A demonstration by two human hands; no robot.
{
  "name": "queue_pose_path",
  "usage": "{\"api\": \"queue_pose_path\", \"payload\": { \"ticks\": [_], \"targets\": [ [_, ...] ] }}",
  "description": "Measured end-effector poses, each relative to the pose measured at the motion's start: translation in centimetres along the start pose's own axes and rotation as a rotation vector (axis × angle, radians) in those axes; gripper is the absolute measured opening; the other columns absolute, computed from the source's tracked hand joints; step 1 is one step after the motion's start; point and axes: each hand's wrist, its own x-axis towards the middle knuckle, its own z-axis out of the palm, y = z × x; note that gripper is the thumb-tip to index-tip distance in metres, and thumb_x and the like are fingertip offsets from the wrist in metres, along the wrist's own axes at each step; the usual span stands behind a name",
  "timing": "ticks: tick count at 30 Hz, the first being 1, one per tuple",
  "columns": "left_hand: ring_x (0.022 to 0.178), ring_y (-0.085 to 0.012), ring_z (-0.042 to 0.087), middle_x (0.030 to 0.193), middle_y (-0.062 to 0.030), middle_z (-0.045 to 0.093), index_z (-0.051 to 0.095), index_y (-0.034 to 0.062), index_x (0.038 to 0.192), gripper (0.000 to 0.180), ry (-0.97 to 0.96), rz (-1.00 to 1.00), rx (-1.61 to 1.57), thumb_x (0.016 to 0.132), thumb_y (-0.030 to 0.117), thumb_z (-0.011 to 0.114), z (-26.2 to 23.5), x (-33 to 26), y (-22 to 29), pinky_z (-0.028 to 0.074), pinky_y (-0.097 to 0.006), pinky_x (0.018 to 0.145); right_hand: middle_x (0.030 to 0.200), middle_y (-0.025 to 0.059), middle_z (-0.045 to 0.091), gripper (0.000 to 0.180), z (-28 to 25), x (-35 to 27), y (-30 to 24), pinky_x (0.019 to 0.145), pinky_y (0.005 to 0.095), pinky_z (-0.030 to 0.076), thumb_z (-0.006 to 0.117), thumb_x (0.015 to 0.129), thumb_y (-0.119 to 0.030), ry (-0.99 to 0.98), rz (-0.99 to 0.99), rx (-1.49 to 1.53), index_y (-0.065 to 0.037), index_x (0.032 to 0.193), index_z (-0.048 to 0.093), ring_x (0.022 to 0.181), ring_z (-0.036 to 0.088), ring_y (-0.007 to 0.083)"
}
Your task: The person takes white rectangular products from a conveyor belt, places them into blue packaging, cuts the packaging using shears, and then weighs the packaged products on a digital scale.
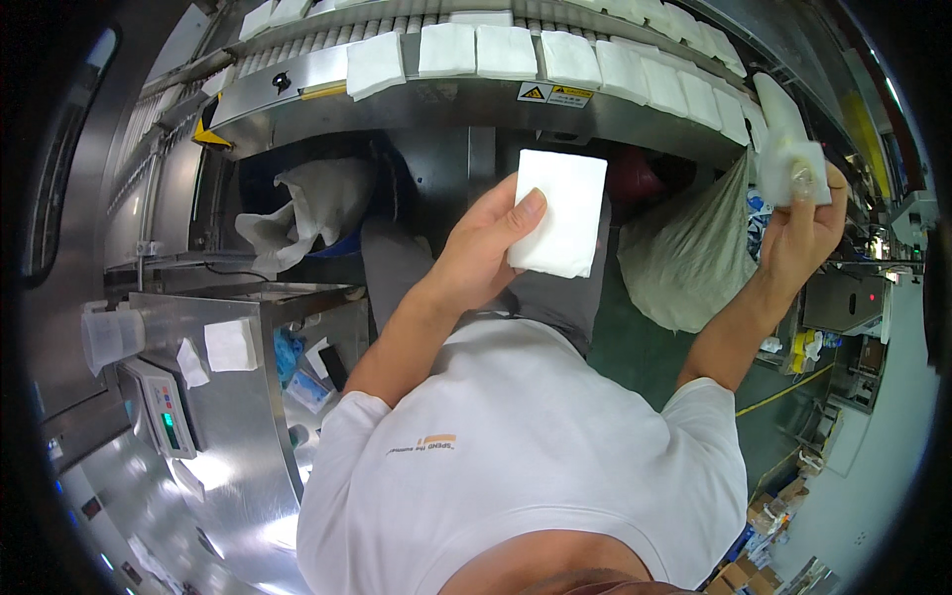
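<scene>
In front of my body, my left hand (482, 250) grips a flat rectangular stack of folded white tissues (567, 220), its thumb laid over the front face. Out at the far right, my right hand (805, 236) is raised beside the conveyor's end. Its fingers pinch a thin white folded tissue (779, 171), slightly blurred. Just beyond that tissue lies a long white piece (777, 101). Similar white stacks (506, 52) sit in a row along the near edge of the roller conveyor (416, 99) ahead of me.
A pale cloth sack (684, 253) hangs open under the conveyor at the right. White sheeting hangs over a blue bin (347, 243) at the left. A steel table (233, 397) to my left bears a digital scale (164, 409), white stack (231, 345) and clear plastic container (111, 337).
</scene>
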Motion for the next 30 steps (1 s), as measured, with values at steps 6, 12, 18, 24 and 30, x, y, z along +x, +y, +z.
{"api": "queue_pose_path", "payload": {
  "ticks": [6,12,18,24,30],
  "targets": [
    [0.057,-0.0143,0.055,0.083,-0.0069,0.056,0.051,0.0000,0.131,0.050,-0.517,-0.283,-0.896,0.109,0.044,0.045,-1.8,1.3,-1.0,0.046,-0.027,0.040,0.094,0.0032,0.064,0.035,4.7,-2.9,-1.7,0.060,0.0181,0.042,0.059,0.095,-0.010,-0.352,0.372,0.073,0.002,0.128,0.058,0.072,0.056,0.0039],
    [0.058,-0.0218,0.060,0.089,-0.0167,0.055,0.046,-0.0079,0.131,0.048,-0.794,-0.389,-1.249,0.110,0.035,0.041,-1.1,1.5,-1.6,0.051,-0.033,0.040,0.093,-0.0003,0.063,0.051,11.8,-3.1,-1.2,0.070,0.0226,0.045,0.072,0.088,-0.028,-0.915,0.194,-0.012,-0.004,0.132,0.065,0.080,0.058,0.0079],
    [0.048,-0.0190,0.054,0.085,-0.0173,0.055,0.050,-0.0091,0.127,0.062,-0.645,-0.402,-1.044,0.106,0.049,0.045,-1.3,0.4,-1.3,0.047,-0.033,0.035,0.094,0.0022,0.060,0.023,16.4,-1.7,-0.6,0.073,0.0256,0.044,0.075,0.085,-0.017,-1.181,0.204,0.029,0.001,0.098,0.069,0.083,0.054,0.0102],
    [0.098,-0.0401,0.073,0.116,-0.0320,0.066,0.050,-0.0058,0.140,0.085,-0.382,-0.139,-0.287,0.102,0.068,0.033,-2.4,-0.2,0.5,0.060,-0.050,0.088,0.085,-0.0002,0.061,0.020,17.1,-1.6,0.2,0.069,0.0237,0.044,0.073,0.088,-0.019,-1.254,0.348,-0.001,0.000,0.095,0.069,0.077,0.054,0.0067],
    [0.102,-0.0430,0.072,0.124,-0.0336,0.063,0.042,-0.0028,0.148,0.106,-0.383,-0.022,-0.369,0.095,0.083,0.012,-3.0,-1.0,1.9,0.056,-0.052,0.096,0.083,-0.0010,0.058,0.019,18.3,-2.1,-0.6,0.065,0.0231,0.042,0.070,0.087,-0.018,-1.261,0.425,-0.097,0.001,0.093,0.068,0.073,0.052,0.0055]
  ]
}}
